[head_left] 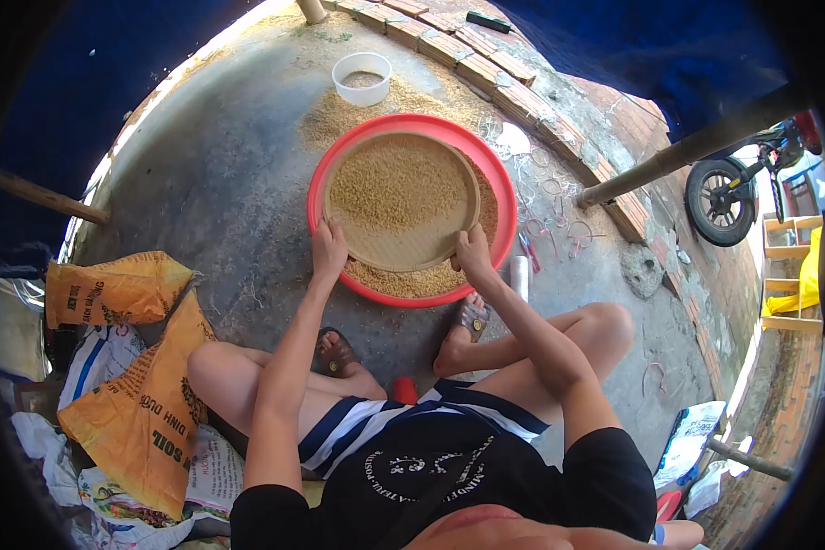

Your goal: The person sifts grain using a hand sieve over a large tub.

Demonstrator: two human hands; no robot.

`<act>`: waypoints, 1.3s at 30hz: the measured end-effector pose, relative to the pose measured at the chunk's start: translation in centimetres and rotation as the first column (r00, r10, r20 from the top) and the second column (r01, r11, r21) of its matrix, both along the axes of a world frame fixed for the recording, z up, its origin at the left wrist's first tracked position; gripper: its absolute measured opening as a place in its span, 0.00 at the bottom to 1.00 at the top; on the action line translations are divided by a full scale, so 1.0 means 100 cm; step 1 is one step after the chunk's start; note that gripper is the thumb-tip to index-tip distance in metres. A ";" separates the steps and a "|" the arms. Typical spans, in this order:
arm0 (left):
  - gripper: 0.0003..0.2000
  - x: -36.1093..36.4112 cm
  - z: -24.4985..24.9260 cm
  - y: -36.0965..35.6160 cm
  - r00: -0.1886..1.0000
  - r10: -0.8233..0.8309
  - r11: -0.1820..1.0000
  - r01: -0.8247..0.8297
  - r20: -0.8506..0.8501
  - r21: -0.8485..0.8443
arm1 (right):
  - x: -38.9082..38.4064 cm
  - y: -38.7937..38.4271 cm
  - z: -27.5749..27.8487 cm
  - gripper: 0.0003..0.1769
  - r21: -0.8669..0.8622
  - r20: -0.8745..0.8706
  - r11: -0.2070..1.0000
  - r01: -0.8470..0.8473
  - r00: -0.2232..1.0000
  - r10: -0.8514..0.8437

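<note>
A round, shallow woven sieve [399, 246] with golden grain [394, 188] spread over its far part is held over a wide red basin [502, 197]. My left hand [329, 247] is closed on the sieve's near left rim. On the near right rim, my right hand [472, 252] grips it the same way. More grain lies in the basin and shows below the sieve and along its right side. The sieve hides much of the basin's inside.
A white tub [362, 79] with some grain stands beyond the basin amid spilled grain. Red-handled pliers [530, 251] and a pale roll [520, 278] lie to the right. Orange sacks [160, 408] are heaped at left. A brick edge [559, 128] and a bamboo pole [687, 147] are at right.
</note>
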State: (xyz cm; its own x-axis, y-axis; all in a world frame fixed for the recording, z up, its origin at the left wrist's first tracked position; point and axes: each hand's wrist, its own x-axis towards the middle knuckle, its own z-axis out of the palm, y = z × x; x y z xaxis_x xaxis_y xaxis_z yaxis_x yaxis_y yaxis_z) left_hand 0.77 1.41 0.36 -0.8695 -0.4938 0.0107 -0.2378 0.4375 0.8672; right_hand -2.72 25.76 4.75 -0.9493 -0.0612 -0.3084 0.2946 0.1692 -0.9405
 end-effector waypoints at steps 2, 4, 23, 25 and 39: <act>0.15 -0.005 0.040 0.005 0.944 -0.039 0.993 0.000 -0.328 -0.118 | 0.000 -0.003 0.022 0.06 -0.033 -0.164 0.999 0.020 0.986 -0.025; 0.14 -0.009 0.052 0.006 0.786 -0.108 0.973 -0.041 -0.609 -0.226 | 0.002 -0.003 0.031 0.05 -0.146 -0.342 0.989 -0.007 0.939 -0.044; 0.11 -0.008 0.037 0.004 0.701 -0.155 0.924 -0.146 -0.696 -0.353 | 0.003 -0.002 0.021 0.11 -0.124 -0.294 0.992 -0.037 0.956 -0.001; 0.14 -0.006 -0.002 -0.003 0.996 -0.019 0.997 0.012 -0.091 -0.075 | -0.008 -0.001 -0.010 0.08 -0.071 -0.179 0.997 -0.018 0.984 0.005; 0.13 0.010 0.081 0.017 0.936 -0.015 0.998 -0.009 -0.352 -0.067 | -0.002 0.003 0.027 0.10 -0.156 -0.269 0.983 -0.097 0.962 0.052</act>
